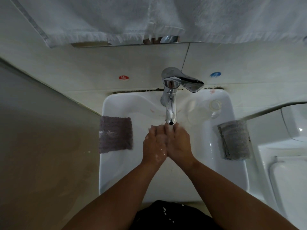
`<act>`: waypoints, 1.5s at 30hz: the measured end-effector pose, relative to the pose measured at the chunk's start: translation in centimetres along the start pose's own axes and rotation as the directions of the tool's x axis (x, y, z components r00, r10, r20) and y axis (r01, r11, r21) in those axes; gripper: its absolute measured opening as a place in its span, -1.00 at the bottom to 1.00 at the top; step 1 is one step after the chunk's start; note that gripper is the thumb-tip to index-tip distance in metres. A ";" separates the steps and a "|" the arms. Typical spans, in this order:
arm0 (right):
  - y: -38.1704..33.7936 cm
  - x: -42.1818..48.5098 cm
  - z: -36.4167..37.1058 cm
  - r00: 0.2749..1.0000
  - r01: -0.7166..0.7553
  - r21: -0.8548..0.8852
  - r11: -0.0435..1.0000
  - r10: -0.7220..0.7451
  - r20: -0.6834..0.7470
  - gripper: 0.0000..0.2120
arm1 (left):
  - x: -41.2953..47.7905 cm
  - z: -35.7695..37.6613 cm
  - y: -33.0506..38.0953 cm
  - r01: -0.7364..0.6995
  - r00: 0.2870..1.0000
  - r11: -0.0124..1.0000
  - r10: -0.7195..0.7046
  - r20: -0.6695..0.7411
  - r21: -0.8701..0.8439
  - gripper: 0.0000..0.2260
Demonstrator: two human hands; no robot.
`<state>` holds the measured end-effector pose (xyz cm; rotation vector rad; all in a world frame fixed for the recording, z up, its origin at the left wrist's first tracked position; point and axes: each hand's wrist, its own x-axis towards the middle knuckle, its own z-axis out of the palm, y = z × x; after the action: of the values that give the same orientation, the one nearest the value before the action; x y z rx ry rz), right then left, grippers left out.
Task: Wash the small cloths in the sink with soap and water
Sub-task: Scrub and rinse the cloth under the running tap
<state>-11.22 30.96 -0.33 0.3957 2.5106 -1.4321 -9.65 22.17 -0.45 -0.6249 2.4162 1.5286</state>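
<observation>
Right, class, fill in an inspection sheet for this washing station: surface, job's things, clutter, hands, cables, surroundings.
Surface: white sink, chrome faucet at its back.
Job's things: dark grey cloth draped over left rim; light grey cloth folded over right rim.
Clutter: clear glass on back ledge.
Hands: left hand and right hand pressed together under the faucet, sudsy, holding nothing.
Cables: grey curve at right, unclear what.
Surroundings: white towel hangs above; hot sticker, cold sticker on wall.

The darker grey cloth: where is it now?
Head view: the darker grey cloth lies over the left rim of the sink, left of the left hand.
</observation>
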 end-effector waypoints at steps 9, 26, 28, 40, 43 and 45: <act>-0.3 -0.1 -0.2 0.985 -0.172 0.226 0.959 0.168 0.040 -0.87 | -0.1 0.5 0.5 0.123 0.992 0.963 -0.113 0.055 -0.241 -0.78; -0.1 -1.3 -1.0 0.996 0.078 -0.011 0.997 -0.078 -0.048 -0.67 | -0.3 0.4 0.9 0.024 1.000 1.000 -0.024 -0.003 0.014 -0.54; 0.0 -1.4 -1.2 0.998 0.046 -0.016 0.999 -0.047 -0.040 -0.60 | -0.8 0.5 1.0 0.045 0.999 0.999 -0.045 -0.005 -0.027 -0.49; -4.5 -5.2 -6.4 0.970 0.203 0.163 0.966 -0.175 -0.169 -0.87 | -5.7 -2.1 7.2 -0.131 0.988 0.978 0.142 0.056 -0.163 -0.81; -7.6 -5.5 -8.1 0.931 0.337 0.183 0.923 -0.297 -0.213 -0.89 | -6.6 -3.5 10.1 -0.284 0.958 0.933 0.288 -0.014 -0.220 -0.76; -9.7 -5.2 -9.0 0.910 0.394 0.202 0.897 -0.350 -0.222 -0.89 | -6.6 -4.4 11.9 -0.357 0.933 0.895 0.355 -0.056 -0.266 -0.74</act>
<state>-10.17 33.37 13.65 0.0807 2.6664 -1.9407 -9.06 24.25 13.69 -0.2321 2.4439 2.0304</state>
